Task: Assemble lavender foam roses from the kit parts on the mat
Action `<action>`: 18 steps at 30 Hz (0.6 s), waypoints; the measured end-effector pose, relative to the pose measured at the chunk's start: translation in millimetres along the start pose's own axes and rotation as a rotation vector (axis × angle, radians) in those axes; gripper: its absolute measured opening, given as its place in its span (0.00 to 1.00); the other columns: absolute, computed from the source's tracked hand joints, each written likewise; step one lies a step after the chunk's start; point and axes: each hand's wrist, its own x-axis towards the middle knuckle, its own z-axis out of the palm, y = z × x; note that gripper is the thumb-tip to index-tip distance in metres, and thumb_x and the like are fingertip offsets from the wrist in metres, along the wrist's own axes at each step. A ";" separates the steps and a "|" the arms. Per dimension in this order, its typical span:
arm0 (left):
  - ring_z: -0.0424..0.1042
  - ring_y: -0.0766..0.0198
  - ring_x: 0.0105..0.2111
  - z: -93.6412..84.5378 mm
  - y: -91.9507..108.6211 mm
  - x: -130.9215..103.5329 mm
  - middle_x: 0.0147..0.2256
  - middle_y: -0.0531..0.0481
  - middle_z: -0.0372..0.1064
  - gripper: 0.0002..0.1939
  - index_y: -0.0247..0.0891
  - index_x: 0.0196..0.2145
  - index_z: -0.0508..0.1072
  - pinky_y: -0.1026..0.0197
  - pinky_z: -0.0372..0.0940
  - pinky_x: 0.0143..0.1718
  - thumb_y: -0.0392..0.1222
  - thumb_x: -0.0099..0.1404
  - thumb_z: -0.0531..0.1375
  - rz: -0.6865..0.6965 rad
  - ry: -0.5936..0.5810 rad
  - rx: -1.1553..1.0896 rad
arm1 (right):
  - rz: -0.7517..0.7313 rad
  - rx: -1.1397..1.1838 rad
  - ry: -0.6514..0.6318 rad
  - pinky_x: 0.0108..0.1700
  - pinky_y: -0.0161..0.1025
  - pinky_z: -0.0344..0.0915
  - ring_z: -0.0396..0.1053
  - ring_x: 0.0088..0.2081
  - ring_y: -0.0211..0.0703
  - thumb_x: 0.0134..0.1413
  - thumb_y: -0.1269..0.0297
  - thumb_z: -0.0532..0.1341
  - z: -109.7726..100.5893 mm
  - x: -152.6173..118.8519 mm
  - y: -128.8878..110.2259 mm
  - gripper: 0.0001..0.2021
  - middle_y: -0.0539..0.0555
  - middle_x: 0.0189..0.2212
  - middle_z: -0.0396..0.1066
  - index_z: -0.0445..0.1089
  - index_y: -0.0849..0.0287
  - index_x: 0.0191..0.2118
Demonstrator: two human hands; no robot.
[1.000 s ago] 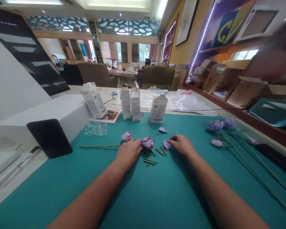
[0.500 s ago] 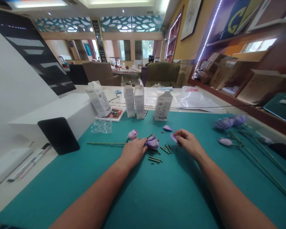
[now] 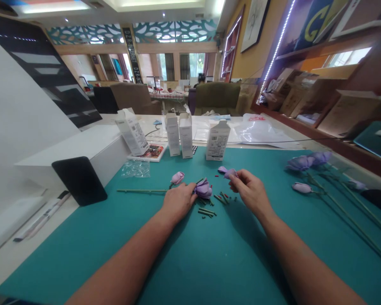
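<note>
My left hand [image 3: 178, 203] is closed around the stem just below an open purple flower [image 3: 203, 189]. The green stem [image 3: 139, 191] runs out to the left, and a pink bud [image 3: 178, 178] lies above that hand. Between the thumb and fingers of my right hand [image 3: 252, 192] is a loose purple petal [image 3: 230, 173]. Another petal [image 3: 222, 169] lies on the mat just left of it, partly overlapped. Several short green stem pieces [image 3: 206, 212] and small red bits lie between my hands.
White boxes [image 3: 217, 142] stand along the back of the green mat [image 3: 190, 262]. A black tablet-like panel [image 3: 79, 180] leans at the left near pens [image 3: 41, 216]. Clear plastic [image 3: 135, 168] lies behind the stem. More purple flowers [image 3: 300, 163] with long stems lie at the right.
My right hand has lifted its petal and turned it, so more of the petal shows, near the loose one. Small green bits now show beside the stem pieces. My left hand has stayed in place.
</note>
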 end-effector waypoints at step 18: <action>0.73 0.53 0.41 -0.9 0.8 1.6 0.42 0.45 0.71 0.15 0.44 0.50 0.67 0.57 0.65 0.38 0.46 0.68 0.51 -0.011 0.044 -0.024 | 0.115 -0.177 0.008 0.25 0.35 0.56 0.60 0.23 0.38 0.42 0.52 0.61 8.5 8.5 24.1 0.13 0.47 0.19 0.65 0.67 0.57 0.25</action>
